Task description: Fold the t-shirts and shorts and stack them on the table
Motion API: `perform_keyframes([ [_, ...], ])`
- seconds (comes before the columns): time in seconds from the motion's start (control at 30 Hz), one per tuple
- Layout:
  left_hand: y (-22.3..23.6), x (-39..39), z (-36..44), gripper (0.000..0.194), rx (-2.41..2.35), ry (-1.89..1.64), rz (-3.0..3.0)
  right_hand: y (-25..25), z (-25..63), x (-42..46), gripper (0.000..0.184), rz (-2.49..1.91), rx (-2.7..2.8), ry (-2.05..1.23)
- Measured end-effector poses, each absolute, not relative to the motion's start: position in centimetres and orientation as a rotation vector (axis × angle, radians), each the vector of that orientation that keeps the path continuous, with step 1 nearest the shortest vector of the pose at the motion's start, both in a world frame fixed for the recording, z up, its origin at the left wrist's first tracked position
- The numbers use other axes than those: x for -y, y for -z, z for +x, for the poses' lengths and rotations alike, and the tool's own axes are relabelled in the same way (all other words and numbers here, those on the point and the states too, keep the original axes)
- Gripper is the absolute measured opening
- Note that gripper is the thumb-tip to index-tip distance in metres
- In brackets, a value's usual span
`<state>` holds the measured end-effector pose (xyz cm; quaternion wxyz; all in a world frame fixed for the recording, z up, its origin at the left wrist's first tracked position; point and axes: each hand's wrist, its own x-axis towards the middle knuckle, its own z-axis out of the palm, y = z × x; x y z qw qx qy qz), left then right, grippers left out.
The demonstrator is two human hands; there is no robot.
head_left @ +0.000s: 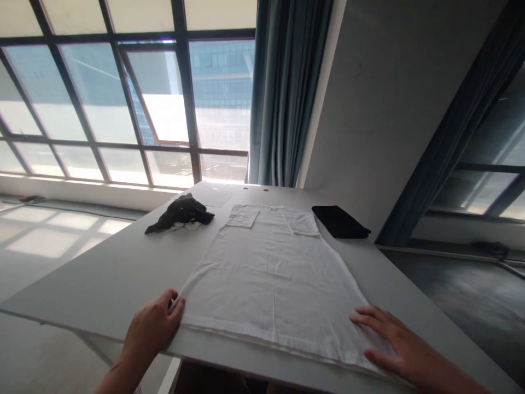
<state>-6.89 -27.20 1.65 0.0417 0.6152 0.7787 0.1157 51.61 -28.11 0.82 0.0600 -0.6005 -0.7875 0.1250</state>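
A white T-shirt (270, 273) lies flat on the grey table (115, 273), its sleeves folded inward at the far end and its hem toward me. My left hand (153, 325) grips the near left corner of the hem between thumb and fingers. Flat on the near right corner of the shirt rests my right hand (394, 342), fingers spread and pressing the cloth down.
A crumpled black garment (180, 213) lies on the table's far left. A folded black cloth (340, 221) sits at the far right by the wall. Large windows (123, 109) and a blue-grey curtain (283, 93) stand behind the table. The table's near edge is just below my hands.
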Motion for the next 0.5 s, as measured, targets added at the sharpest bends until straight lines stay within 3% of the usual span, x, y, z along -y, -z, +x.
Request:
perform_keyframes([
  [0.13, -1.8, 27.2, -6.9, 0.028, -2.351, -0.366, 1.917, -4.6, 49.2, 25.0, 0.042, -1.758, 2.467, -0.435],
  [0.3, -1.1, 26.7, -7.4, 0.021, -2.267, -0.42, 1.947, -9.0, 42.1, 17.1, 0.041, -1.545, 2.526, -0.41],
  [0.5, -0.6, 26.4, -9.0, 0.016, -2.097, -0.391, 1.923, -9.1, 28.8, 3.3, 0.033, -1.513, 2.616, -0.177],
])
